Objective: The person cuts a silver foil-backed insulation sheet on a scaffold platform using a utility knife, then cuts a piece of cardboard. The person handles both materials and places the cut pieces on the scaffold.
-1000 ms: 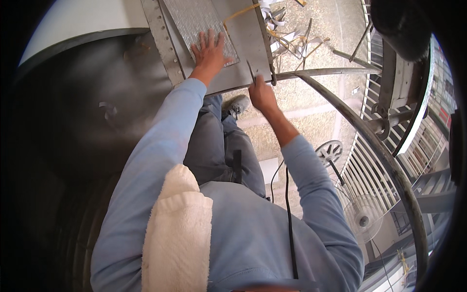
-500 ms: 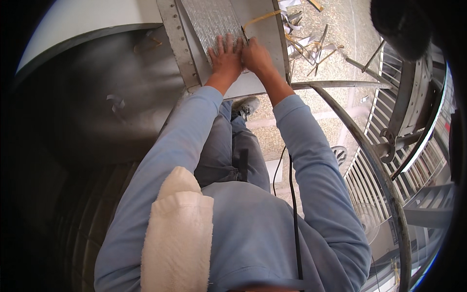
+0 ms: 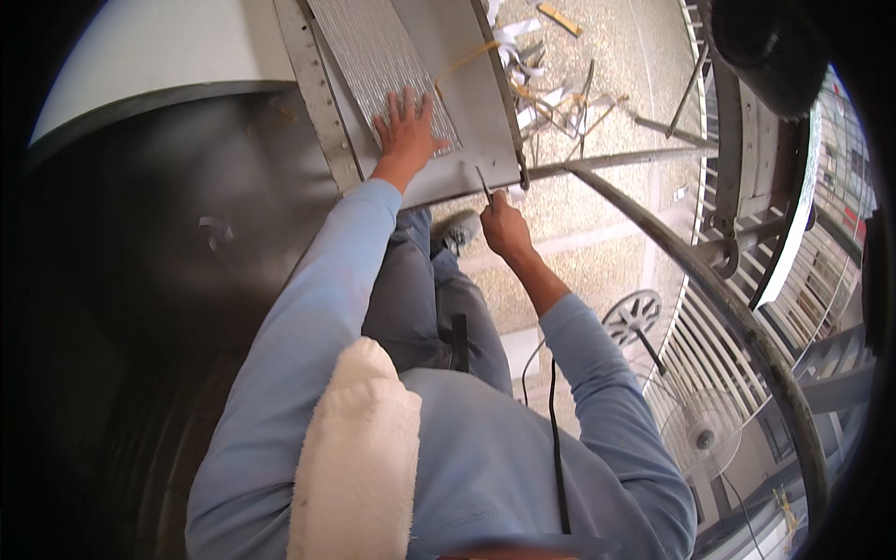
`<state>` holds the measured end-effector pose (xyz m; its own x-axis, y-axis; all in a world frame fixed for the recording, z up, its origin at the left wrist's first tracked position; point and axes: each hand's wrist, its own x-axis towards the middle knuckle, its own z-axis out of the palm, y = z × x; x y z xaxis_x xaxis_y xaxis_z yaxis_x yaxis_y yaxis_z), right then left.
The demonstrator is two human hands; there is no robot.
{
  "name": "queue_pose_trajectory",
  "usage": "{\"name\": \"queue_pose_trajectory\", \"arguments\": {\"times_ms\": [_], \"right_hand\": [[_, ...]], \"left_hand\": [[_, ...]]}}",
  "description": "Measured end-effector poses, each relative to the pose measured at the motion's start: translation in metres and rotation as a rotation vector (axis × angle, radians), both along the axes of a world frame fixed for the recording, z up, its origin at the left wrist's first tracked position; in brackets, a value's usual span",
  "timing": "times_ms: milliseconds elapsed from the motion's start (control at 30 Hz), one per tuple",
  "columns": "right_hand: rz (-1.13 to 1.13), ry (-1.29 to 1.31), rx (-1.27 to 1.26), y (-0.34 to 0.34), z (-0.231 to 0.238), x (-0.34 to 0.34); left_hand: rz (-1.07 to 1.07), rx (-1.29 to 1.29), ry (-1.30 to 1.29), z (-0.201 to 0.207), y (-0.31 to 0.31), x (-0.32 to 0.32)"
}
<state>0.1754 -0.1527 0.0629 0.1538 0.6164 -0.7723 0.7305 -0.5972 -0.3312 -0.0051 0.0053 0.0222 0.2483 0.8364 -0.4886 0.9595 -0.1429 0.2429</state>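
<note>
My left hand [image 3: 406, 145] lies flat with fingers spread on a silvery, ribbed foil sheet [image 3: 369, 56], near its lower end. The sheet rests on a pale grey flat panel [image 3: 481, 112]. A thin-bladed knife [image 3: 484, 184] is in my right hand [image 3: 505, 227], which is closed round its handle. Its blade points up and away, over the panel's near edge and apart from the foil sheet. A narrow yellowish strip [image 3: 467, 65] runs from the sheet's right edge across the panel.
A metal rail with holes [image 3: 322, 103] borders the panel on the left, beside a large dark curved surface [image 3: 187, 177]. Offcuts and strips [image 3: 551, 98] litter the floor on the right. A bent metal bar [image 3: 672, 247] curves past my right arm; a fan [image 3: 705, 434] stands beyond it.
My right hand has pulled back toward me with the knife, away from the foil sheet and my left hand. The left hand stays spread on the sheet; the whole view has shifted somewhat.
</note>
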Motion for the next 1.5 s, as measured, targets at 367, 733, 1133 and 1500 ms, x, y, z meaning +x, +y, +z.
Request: {"name": "queue_pose_trajectory", "arguments": {"times_ms": [367, 733, 1133, 1500], "right_hand": [[-0.065, 0.12, 0.377, 0.163, -0.055, -0.036], [-0.386, -0.199, 0.498, 0.146, -0.047, 0.085], [-0.155, 0.265, 0.252, 0.184, -0.055, -0.012], [0.015, 0.516, 0.067, 0.217, -0.062, -0.005]], "left_hand": [[-0.022, 0.026, -0.021, -0.005, -0.004, -0.004], [0.002, -0.022, -0.105, -0.004, -0.005, -0.008], [-0.048, 0.178, -0.344, -0.029, -0.029, -0.044], [-0.121, 0.211, -0.364, -0.044, -0.038, -0.065]]}}
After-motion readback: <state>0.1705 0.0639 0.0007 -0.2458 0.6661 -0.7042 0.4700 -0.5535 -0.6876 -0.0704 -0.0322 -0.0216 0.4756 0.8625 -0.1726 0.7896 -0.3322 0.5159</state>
